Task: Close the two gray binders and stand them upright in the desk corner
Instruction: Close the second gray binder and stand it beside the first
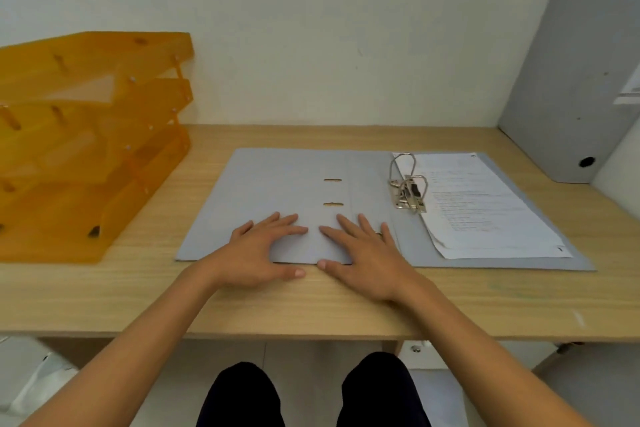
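A gray binder lies open and flat in the middle of the wooden desk. Its metal ring mechanism stands up at the spine, and white printed sheets rest on its right half. My left hand and my right hand lie flat, fingers spread, on the near edge of the left cover, thumbs on the desk. A second gray binder stands shut and upright, leaning in the far right corner.
A stack of three orange translucent letter trays fills the left part of the desk, close to the open binder's left edge. A white wall runs behind the desk. My dark-clad knees show below the desk's front edge.
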